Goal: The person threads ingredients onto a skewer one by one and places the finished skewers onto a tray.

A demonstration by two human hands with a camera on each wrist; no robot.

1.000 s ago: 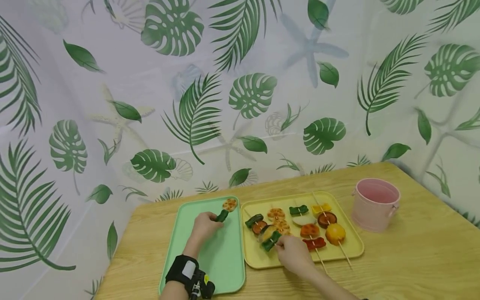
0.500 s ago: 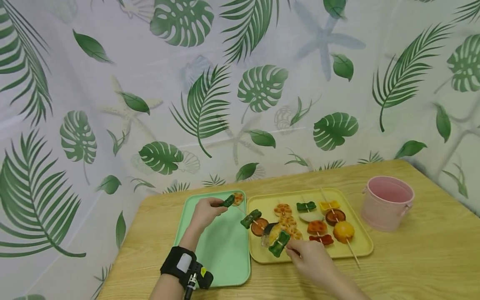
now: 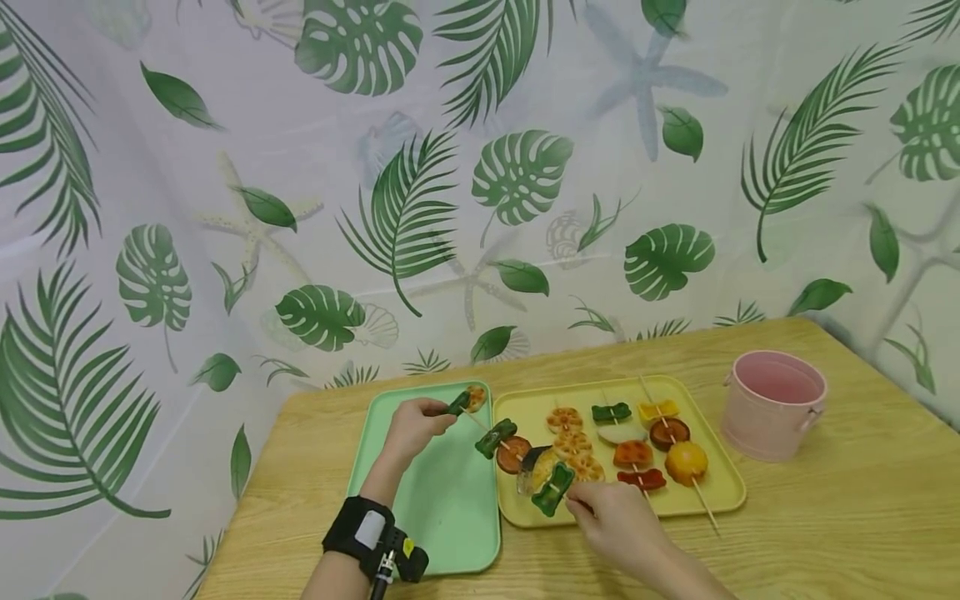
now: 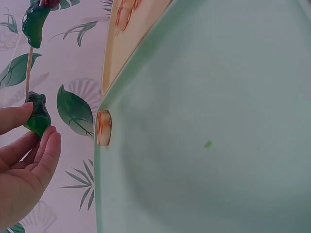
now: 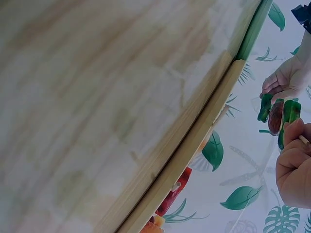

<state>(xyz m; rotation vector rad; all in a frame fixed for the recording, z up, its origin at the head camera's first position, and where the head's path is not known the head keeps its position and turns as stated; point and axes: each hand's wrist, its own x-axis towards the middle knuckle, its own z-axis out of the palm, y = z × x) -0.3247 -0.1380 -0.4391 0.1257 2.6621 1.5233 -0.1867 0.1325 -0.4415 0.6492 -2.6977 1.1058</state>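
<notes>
My left hand (image 3: pixel 413 431) pinches a green pepper piece (image 3: pixel 458 403) between thumb and fingers over the green tray (image 3: pixel 438 521). In the left wrist view, the stick's tip meets this pepper piece (image 4: pixel 38 115); how deep it enters cannot be seen. My right hand (image 3: pixel 618 521) grips the near end of that skewer (image 3: pixel 513 455), held slantwise above the yellow tray's left part. Threaded on it are a green piece, a brown round slice, a dark-and-yellow piece and another green piece (image 3: pixel 553 489). Behind my left fingertips, a lotus root slice (image 3: pixel 476 398) lies in the green tray.
The yellow tray (image 3: pixel 731 500) holds more skewers: lotus root slices (image 3: pixel 573 442), one with green, white, orange and red pieces (image 3: pixel 633 453), and one with yellow and brown pieces (image 3: pixel 686 463). A pink bucket (image 3: pixel 774 408) stands right of it. A leaf-patterned sheet hangs behind the table.
The right hand has lifted its skewer off the yellow tray, tip toward the left hand. The left hand has turned the pepper piece away from the lotus slice to the stick's tip. The head view shifted.
</notes>
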